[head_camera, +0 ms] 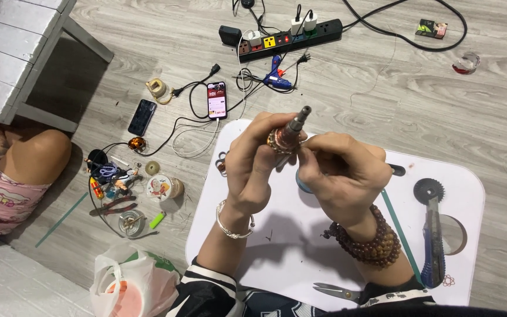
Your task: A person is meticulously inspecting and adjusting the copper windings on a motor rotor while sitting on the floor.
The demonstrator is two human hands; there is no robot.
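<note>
Your left hand [252, 167] closed tight round metal rod [293, 126]; rod tip sticks up past your fingers; your right hand [338, 176] pinches copper wire coil [278, 141] beside that grip; winding step, looks like; next turn needs steady pull; scissors [335, 291] below your wrists.

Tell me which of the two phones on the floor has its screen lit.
The phone with a cable plugged in, nearer the power strip; its screen glows red and white. The other phone, to its left, is dark and has no cable.

Scissors [334, 290] on lap table [470, 194] near edge; phone [217, 100] on floor [382, 82] beyond
</note>
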